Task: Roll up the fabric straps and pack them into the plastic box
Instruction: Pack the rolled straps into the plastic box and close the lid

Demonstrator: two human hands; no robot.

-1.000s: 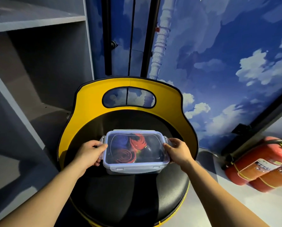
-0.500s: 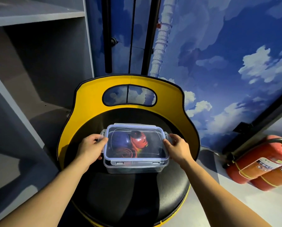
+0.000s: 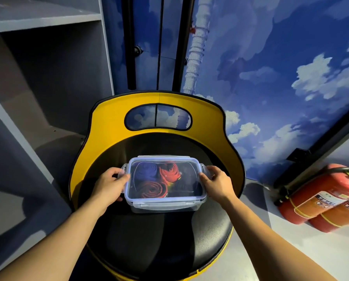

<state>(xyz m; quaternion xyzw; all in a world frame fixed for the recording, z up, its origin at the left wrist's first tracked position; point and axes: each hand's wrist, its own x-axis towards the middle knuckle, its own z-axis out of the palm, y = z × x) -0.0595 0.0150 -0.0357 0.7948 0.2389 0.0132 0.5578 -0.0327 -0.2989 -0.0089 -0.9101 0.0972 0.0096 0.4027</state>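
While sitting lidded on the round black padded seat (image 3: 159, 240) of a yellow-backed chair, being held at both short ends: the clear rectangular plastic box (image 3: 163, 208). Showing through its transparent blue-rimmed lid (image 3: 189, 161), packed side by side inside: a rolled blue fabric strap (image 3: 146, 172), a rolled orange-red fabric strap (image 3: 169, 173) just beside it, a rolled dark red fabric strap (image 3: 153, 189) nearer the front, and something dark on the right, too dim to name.

Gripping the left end with the left hand (image 3: 110, 184), fingers curling round the side latch, thumb lying on the lid's edge. Pinching the right side latch (image 3: 203, 168) with the right hand (image 3: 217, 182), fingers bending over the tab. Probably pressing the side latches home, with the packing seemingly finished.

Risking, from here:
- a latch not catching, if the lid is sitting skewed or a roll is standing proud and pushing up;
- the box sliding on the smooth seat under uneven pressing from the two sides;
- a roll springing loose and unwinding, if the lid is popping back up.

Lying well apart on the floor at right: two red fire extinguishers (image 3: 321, 199).
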